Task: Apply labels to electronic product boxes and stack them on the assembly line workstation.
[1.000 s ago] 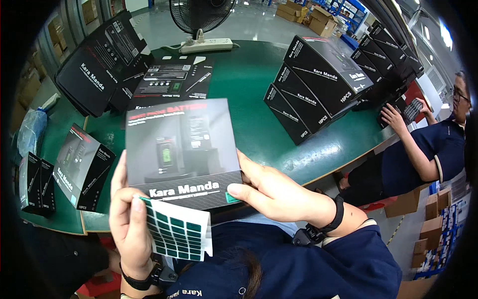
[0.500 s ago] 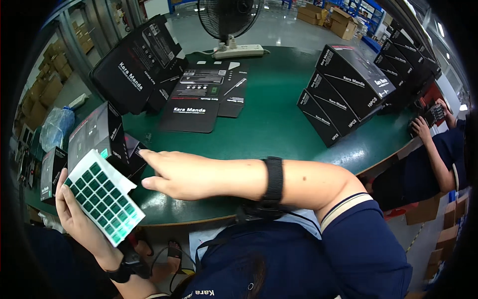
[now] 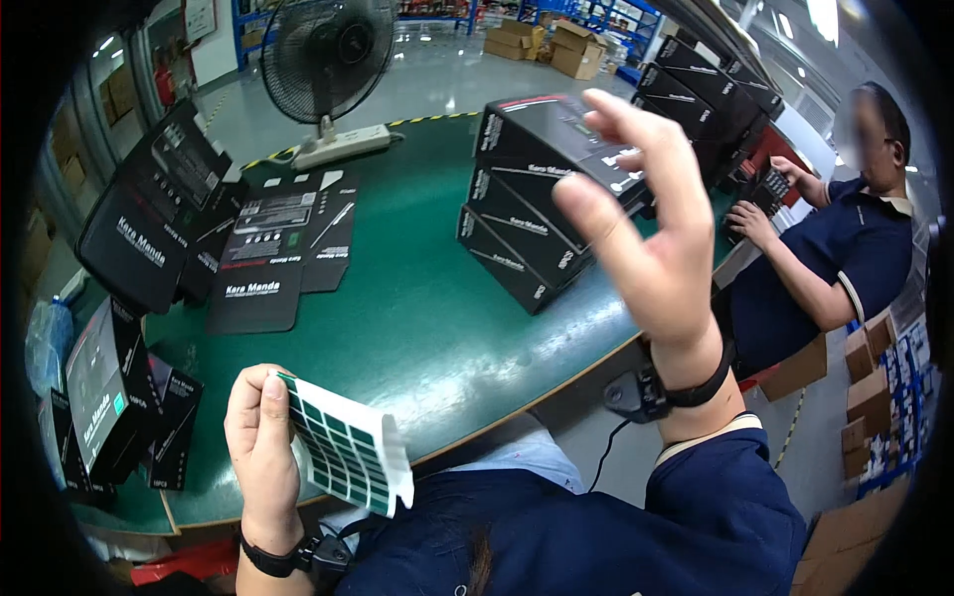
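Note:
My left hand (image 3: pixel 260 447) pinches a white-backed sheet of green square stickers (image 3: pixel 343 447) by its upper left corner, thumb on top. The sheet bends and tilts in front of my body, near the table's front edge. My right hand (image 3: pixel 661 233) is raised with its fingers apart, nothing visible in them. It hangs in front of a stack of black printed boxes (image 3: pixel 517 214) on the right of the table, covering part of their right side. Whether it touches them I cannot tell. At the left, a black box (image 3: pixel 104 382) bears a small green square on its side.
Flattened black cartons lie on the green table (image 3: pixel 397 268), one flat (image 3: pixel 260 283), another propped up (image 3: pixel 139 223). A power strip (image 3: pixel 341 146) sits at the back, a fan (image 3: pixel 328 60) behind it. On the right, a co-worker (image 3: pixel 815 248) handles a dark item beside more stacked boxes.
The view has turned to the right. My right hand has swung from the left-hand boxes over to the stack on the right and risen. My left hand keeps the sticker sheet, now tilted differently.

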Motion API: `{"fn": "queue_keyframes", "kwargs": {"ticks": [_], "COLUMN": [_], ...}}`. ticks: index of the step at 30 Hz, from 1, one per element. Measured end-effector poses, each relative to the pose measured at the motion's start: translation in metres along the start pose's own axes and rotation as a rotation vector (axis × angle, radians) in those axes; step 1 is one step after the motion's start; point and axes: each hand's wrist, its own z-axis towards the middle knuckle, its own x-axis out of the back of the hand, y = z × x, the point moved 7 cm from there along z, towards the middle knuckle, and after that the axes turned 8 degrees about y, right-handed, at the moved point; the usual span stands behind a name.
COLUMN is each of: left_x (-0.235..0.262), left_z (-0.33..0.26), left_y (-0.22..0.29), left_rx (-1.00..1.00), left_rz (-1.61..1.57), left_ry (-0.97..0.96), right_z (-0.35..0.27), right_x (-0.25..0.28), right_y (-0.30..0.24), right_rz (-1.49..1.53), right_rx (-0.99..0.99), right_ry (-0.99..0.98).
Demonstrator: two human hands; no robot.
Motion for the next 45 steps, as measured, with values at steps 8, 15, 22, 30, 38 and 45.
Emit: {"fn": "queue_keyframes", "kwargs": {"ticks": [8, 15, 22, 30, 38, 45], "left_x": [-0.123, -0.199, -0.150, -0.038, 0.029, 0.137], "left_z": [0.059, 0.087, 0.055, 0.018, -0.008, -0.044], "left_y": [0.002, -0.014, 0.004, 0.009, 0.013, 0.036], "left_rx": [0.194, 0.408, 0.126, 0.151, -0.029, -0.030], "left_rz": [-0.558, -0.571, -0.620, -0.218, -0.207, 0.289], "left_ry": [-0.416, -0.361, 0.044, 0.149, 0.156, 0.517], "right_z": [-0.048, -0.052, -0.059, -0.098, -0.102, -0.093], "right_x": [-0.002, -0.013, -0.014, -0.088, -0.109, -0.141], "right_y": [0.216, 0.183, 0.087, -0.006, -0.062, -0.148], "right_rz": [0.494, 0.828, 0.527, 0.826, 0.521, 0.626], "right_rx": [-1.275, -1.126, -0.804, -0.866, -0.610, -0.066], "right_ry": [-0.157, -0.217, -0.161, -0.414, -0.557, -0.527]}}
